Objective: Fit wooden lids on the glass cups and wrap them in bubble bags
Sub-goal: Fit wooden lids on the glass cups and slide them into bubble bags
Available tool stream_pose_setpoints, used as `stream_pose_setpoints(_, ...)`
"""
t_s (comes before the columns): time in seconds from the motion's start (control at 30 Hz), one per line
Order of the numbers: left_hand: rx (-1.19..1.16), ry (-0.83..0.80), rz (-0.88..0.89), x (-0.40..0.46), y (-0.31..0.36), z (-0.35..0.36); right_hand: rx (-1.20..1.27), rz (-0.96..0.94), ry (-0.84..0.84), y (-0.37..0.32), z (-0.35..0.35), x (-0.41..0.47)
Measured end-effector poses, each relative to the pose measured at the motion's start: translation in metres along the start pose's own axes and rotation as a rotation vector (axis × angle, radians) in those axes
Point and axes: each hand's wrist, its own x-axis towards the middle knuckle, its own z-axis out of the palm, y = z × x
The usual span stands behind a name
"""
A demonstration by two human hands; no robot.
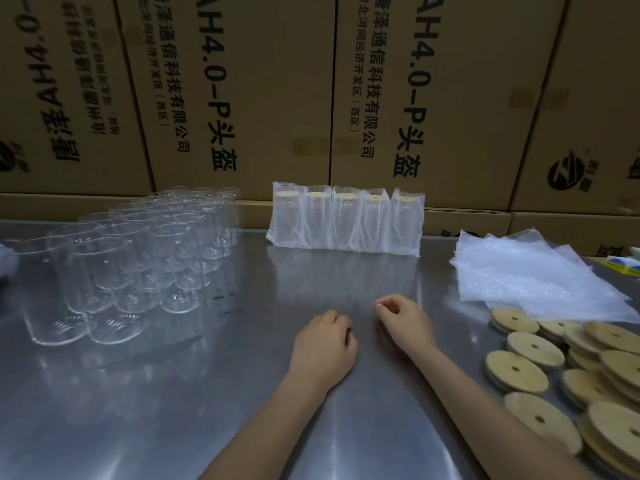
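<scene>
Glass cups (pixel 138 258) stand upright far left, nearer my left hand (pixel 323 344); lids (pixel 516 372) by my right hand (pixel 403 318). Both hands loosely curled, empty.

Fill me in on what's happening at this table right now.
A person is packing glass cups at a metal table. Five wrapped cups, lids on and in bubble bags, stand in a row at the back. Bare glass cups wait on the left; flat bubble bags and a pile of wooden lids lie on the right. Both hands rest on the table holding nothing: the left hand and right hand have loosely curled fingers, between cups.
</scene>
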Motion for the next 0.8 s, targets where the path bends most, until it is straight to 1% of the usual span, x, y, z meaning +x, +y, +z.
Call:
stream_pose_setpoints(0.2, -0.094, 0.008, 0.245, -0.056, -0.002, -0.020, -0.059, -0.102, -0.103, -0.002, -0.009, -0.041)
stream_pose_setpoints(0.27, -0.112, 0.055, 0.307, -0.065, -0.011, -0.029, -0.067, -0.141, -0.125, -0.001, -0.012, -0.051)
stream_pose_setpoints(0.33, -0.116, 0.152, 0.289, -0.066, -0.025, -0.039, -0.070, -0.170, -0.147, -0.001, -0.015, -0.060)
stream_pose_setpoints(0.4, -0.106, 0.307, 0.184, -0.062, -0.045, -0.049, -0.066, -0.181, -0.162, -0.003, -0.018, -0.065)
stream_pose_setpoints(0.47, -0.044, 0.498, 0.028, -0.056, -0.070, -0.059, -0.067, -0.185, -0.166, -0.005, -0.019, -0.067)
stream_pose_setpoints(0.53, 0.016, 0.675, -0.163, -0.052, -0.100, -0.069, -0.069, -0.190, -0.169, -0.006, -0.020, -0.068)
stream_pose_setpoints(0.6, -0.012, 0.809, -0.372, -0.052, -0.130, -0.078, -0.073, -0.192, -0.176, -0.007, -0.021, -0.069)
stream_pose_setpoints(0.7, -0.138, 0.959, -0.652, -0.054, -0.165, -0.087, -0.080, -0.189, -0.185, -0.008, -0.021, -0.069)
stream_pose_setpoints(0.8, -0.287, 0.989, -0.820, -0.054, -0.184, -0.089, -0.094, -0.187, -0.194, -0.009, -0.021, -0.069)
